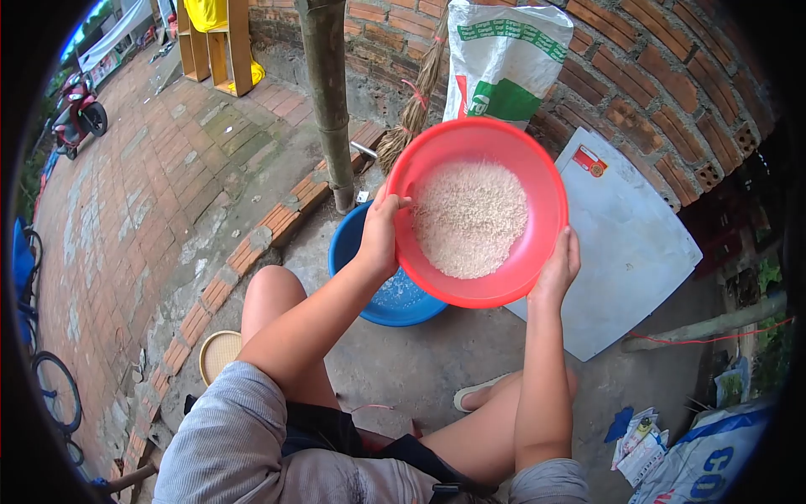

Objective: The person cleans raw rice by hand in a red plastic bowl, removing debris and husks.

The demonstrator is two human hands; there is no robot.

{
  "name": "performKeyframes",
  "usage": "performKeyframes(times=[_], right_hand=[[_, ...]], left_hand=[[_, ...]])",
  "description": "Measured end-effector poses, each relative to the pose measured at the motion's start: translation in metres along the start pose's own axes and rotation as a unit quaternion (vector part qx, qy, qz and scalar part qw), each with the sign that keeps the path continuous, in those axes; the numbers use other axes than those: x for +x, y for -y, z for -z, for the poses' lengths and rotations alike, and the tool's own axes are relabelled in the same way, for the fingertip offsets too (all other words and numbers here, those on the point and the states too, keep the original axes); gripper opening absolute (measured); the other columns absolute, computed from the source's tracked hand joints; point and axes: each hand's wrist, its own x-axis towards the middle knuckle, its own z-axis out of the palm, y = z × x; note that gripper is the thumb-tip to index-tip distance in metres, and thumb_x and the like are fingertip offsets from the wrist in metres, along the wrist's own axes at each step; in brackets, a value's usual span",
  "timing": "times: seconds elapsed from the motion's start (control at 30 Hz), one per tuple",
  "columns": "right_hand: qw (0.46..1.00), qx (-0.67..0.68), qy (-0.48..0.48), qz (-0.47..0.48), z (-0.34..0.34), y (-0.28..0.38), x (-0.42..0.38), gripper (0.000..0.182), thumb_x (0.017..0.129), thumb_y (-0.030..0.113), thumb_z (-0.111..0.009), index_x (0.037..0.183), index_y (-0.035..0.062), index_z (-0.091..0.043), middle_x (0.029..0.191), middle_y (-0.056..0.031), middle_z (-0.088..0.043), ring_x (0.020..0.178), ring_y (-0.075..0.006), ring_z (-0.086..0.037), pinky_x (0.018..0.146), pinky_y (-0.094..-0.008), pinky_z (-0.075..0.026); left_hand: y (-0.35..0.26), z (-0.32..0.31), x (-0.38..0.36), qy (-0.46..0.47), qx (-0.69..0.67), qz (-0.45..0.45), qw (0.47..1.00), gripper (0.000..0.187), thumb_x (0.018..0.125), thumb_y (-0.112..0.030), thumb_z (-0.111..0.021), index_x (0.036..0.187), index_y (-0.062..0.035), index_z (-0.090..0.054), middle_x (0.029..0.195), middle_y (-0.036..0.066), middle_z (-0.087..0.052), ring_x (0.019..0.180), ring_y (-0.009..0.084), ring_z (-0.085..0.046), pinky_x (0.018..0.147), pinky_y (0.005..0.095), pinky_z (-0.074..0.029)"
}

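Note:
Both my hands hold a red plastic basin [544, 181] up in front of me, tilted so that its inside faces me. Pale grains that look like rice [472, 220] lie in it. My left hand [382, 231] grips the rim on the left, thumb over the inside edge. On the lower right my right hand [556, 270] clasps the rim, its fingers partly hidden behind the basin. Below and behind stands a blue basin [401, 309], partly covered by the red one, with some white grains on its bottom.
A white board [621, 244] lies at the right. Behind stand a white and green sack [508, 59], a straw broom [411, 118] and a bamboo post [326, 101]. A woven tray [220, 354] is by my left knee. A brick edge [243, 252] borders the paving.

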Motion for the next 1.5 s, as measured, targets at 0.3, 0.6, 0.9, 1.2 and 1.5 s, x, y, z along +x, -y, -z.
performKeyframes(times=[0.3,0.6,0.9,1.2,1.5], right_hand=[[0.997,-0.017,-0.005,-0.069,0.012,-0.032,0.009,0.029,0.101,0.022,-0.042,0.11,-0.001,-0.057,0.101,-0.0061,-0.061,0.09,-0.0123,-0.057,0.08,-0.0277,-0.048],[0.996,-0.022,-0.004,-0.088,0.012,-0.039,0.005,0.03,0.101,0.022,-0.04,0.11,-0.0012,-0.057,0.1,-0.0064,-0.061,0.091,-0.0128,-0.057,0.081,-0.0286,-0.047],[1.0,-0.009,0.002,0.028,0.004,-0.02,-0.001,0.03,0.102,0.022,-0.039,0.108,-0.0008,-0.057,0.101,-0.006,-0.06,0.091,-0.0126,-0.056,0.082,-0.028,-0.046],[0.999,-0.03,0.015,0.006,0.006,-0.016,-0.002,0.03,0.101,0.022,-0.04,0.112,-0.0029,-0.053,0.102,-0.0074,-0.06,0.093,-0.0151,-0.058,0.083,-0.0298,-0.047],[0.979,0.066,-0.013,-0.19,0.03,-0.042,-0.001,0.027,0.098,0.027,-0.045,0.104,0.0022,-0.054,0.102,-0.0088,-0.058,0.094,-0.0175,-0.058,0.082,-0.0337,-0.05]], left_hand=[[0.009,0.015,0.008,-0.046,0.006,0.078,0.996,0.047,0.085,-0.011,-0.043,0.132,-0.0068,-0.046,0.116,0.008,-0.053,0.104,0.0181,-0.05,0.093,0.0314,-0.04],[0.011,0.021,0.007,-0.045,0.03,0.06,0.997,0.043,0.088,-0.014,-0.041,0.129,-0.0067,-0.047,0.11,0.007,-0.053,0.104,0.0173,-0.049,0.093,0.0318,-0.04],[0.01,0.022,0.007,-0.006,0.058,-0.031,0.998,0.043,0.088,-0.014,-0.042,0.129,-0.0067,-0.047,0.109,0.008,-0.053,0.101,0.018,-0.05,0.092,0.0315,-0.04],[0.005,0.009,-0.003,-0.026,0.05,-0.031,0.998,0.044,0.086,-0.012,-0.041,0.13,-0.0063,-0.047,0.113,0.01,-0.054,0.104,0.0201,-0.051,0.093,0.0332,-0.041],[0.009,0.015,-0.004,-0.026,0.0,0.086,0.996,0.046,0.082,-0.011,-0.045,0.128,-0.0103,-0.046,0.112,0.009,-0.054,0.1,0.0214,-0.055,0.088,0.0355,-0.047]])
